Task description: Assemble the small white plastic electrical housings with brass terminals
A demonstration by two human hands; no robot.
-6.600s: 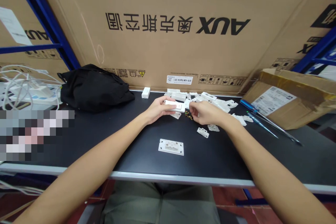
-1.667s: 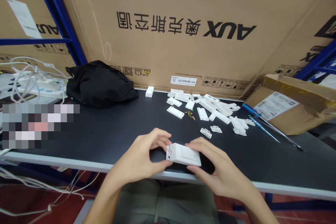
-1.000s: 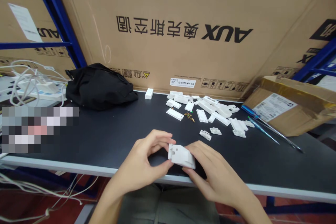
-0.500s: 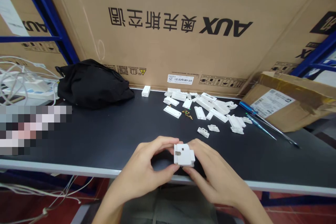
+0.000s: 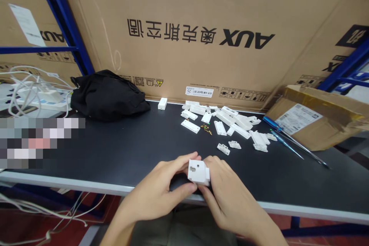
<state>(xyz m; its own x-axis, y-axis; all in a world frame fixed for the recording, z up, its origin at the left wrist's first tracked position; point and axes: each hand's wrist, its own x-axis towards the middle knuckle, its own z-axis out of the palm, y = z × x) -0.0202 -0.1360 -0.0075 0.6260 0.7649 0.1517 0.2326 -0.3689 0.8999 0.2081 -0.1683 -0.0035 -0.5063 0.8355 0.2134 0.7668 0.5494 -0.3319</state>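
Note:
Between my two hands, just above the near edge of the table, is a white plastic housing (image 5: 198, 173) with a small square hole and a slot in the face toward me. My left hand (image 5: 164, 184) grips its left side, fingertips at the top and thumb at the lower edge. My right hand (image 5: 226, 192) closes on its right side, thumb underneath. The far side of the housing is hidden. Two small white plastic pieces (image 5: 223, 148) lie beyond my right hand. Small brass-coloured metal parts (image 5: 206, 129) sit near a flat white cover (image 5: 190, 126).
White plastic parts (image 5: 242, 122) are heaped at the back. Screwdrivers (image 5: 288, 140) lie by an open cardboard box (image 5: 323, 119) on the right. A black bag (image 5: 108, 98), a white block (image 5: 162, 103) and tangled white cables (image 5: 34, 88) stand left. A large carton (image 5: 173, 61) walls the back.
The housing and both hands have shifted slightly left in view, and my right hand sits closer around the housing. The camera view has tilted slightly; the parts on the table stay in place.

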